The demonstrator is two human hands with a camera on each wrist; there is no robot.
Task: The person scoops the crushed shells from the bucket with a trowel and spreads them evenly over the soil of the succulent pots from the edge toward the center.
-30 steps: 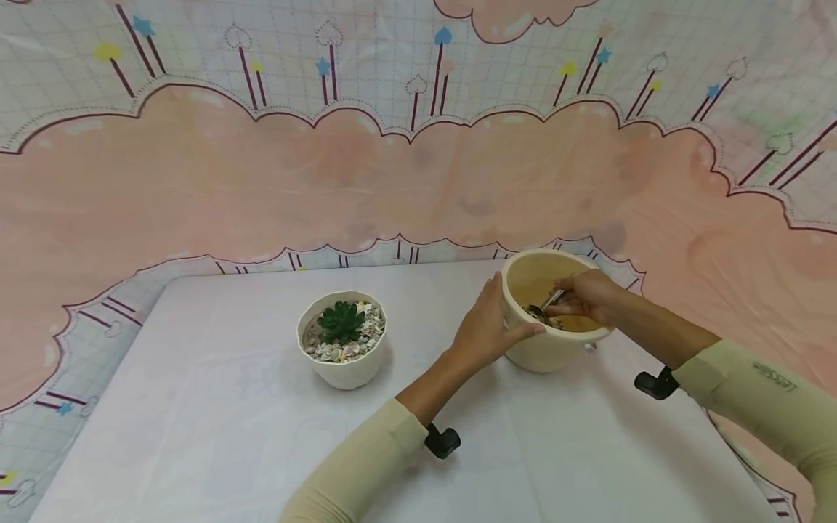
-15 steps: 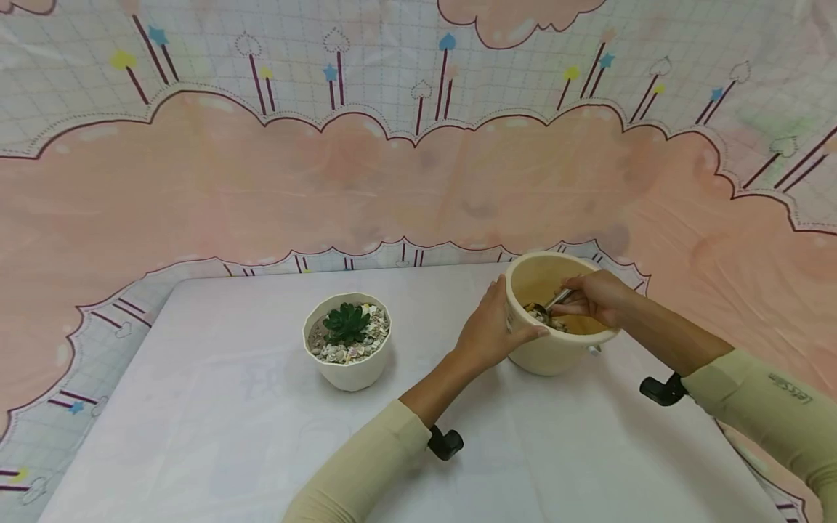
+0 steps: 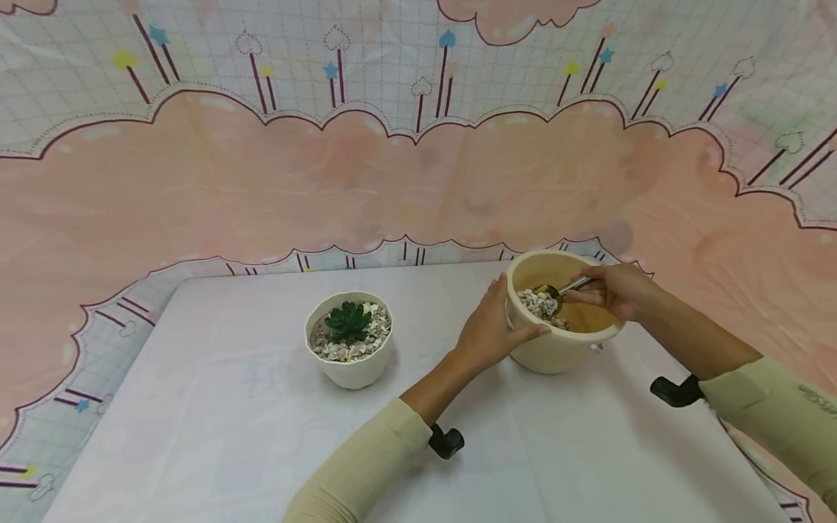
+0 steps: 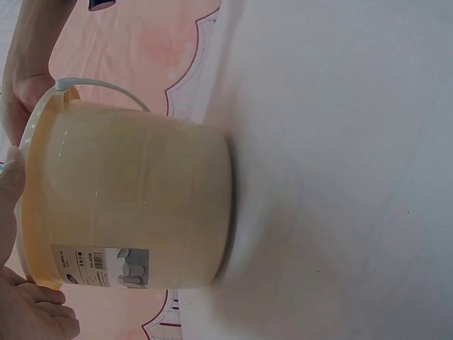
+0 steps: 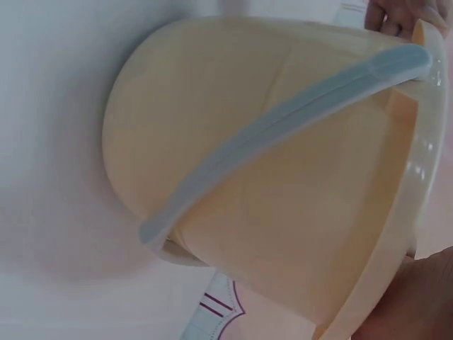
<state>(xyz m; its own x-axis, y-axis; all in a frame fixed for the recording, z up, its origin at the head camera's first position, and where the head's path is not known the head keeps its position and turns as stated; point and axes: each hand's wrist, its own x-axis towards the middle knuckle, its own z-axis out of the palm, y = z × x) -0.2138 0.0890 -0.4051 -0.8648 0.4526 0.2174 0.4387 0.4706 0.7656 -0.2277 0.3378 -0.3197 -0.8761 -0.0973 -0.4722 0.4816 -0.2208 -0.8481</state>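
Observation:
A cream plastic bucket (image 3: 556, 349) stands at the table's back right, tilted toward the left. My left hand (image 3: 492, 328) grips its near-left wall and rim. My right hand (image 3: 615, 289) holds a metal spoon (image 3: 564, 289) over the bucket's mouth, its bowl heaped with small shells (image 3: 539, 303). The left wrist view shows the bucket's side (image 4: 134, 205) with a label and my thumb on the rim. The right wrist view shows the bucket's wall (image 5: 283, 191) and its pale handle (image 5: 283, 131). A white pot (image 3: 349, 347) holds a green succulent (image 3: 346, 322) on a bed of shells.
The white table (image 3: 261, 450) meets a pink cloud-patterned backdrop (image 3: 392, 181) at its far edge. Black wrist camera mounts sit on both cream-sleeved forearms, left (image 3: 446, 441) and right (image 3: 676, 391).
My right hand has lifted the spoon out of the bucket's bottom, now loaded with shells, up toward the rim. The left hand keeps its grip on the bucket.

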